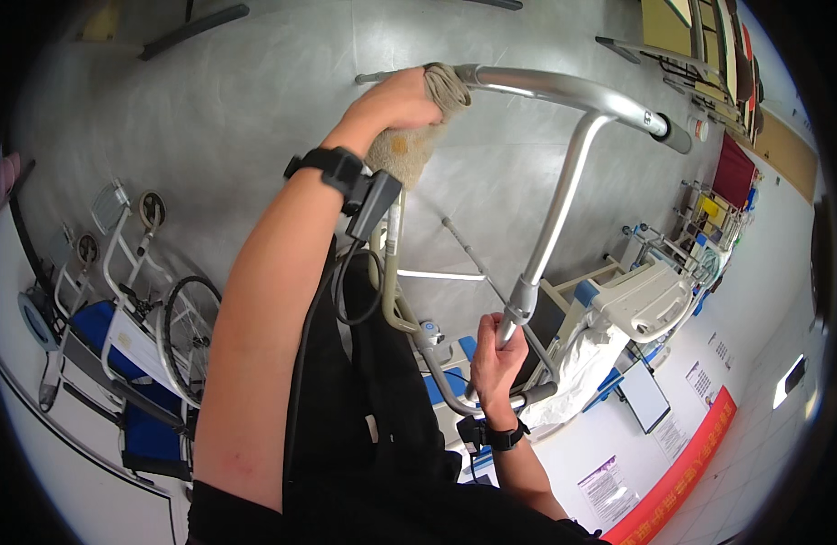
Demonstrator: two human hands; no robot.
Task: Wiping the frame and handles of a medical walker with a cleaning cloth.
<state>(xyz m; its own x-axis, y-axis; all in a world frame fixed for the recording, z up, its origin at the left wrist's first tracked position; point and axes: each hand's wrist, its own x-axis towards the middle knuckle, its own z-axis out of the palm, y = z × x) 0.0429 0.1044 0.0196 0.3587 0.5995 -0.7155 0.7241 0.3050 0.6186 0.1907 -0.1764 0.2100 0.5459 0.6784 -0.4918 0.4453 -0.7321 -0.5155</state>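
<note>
An aluminium walking frame with dark grey hand grips is held tilted in front of me. My left hand is closed on a grey-brown cloth with orange-brown spots. Part of the cloth is bunched around the frame's upper tube; its lower part hangs down. My right hand grips a metal tube of the frame just below a clamp-like joint. A dark grip lies just right of this hand. Both wrists wear black straps with small devices.
Wheelchairs with blue seats stand at the left. To the right are a bed with a pale plastic end board, white bedding and wheeled metal trolleys. A red banner and posters hang on the wall. Tables stand at upper right.
</note>
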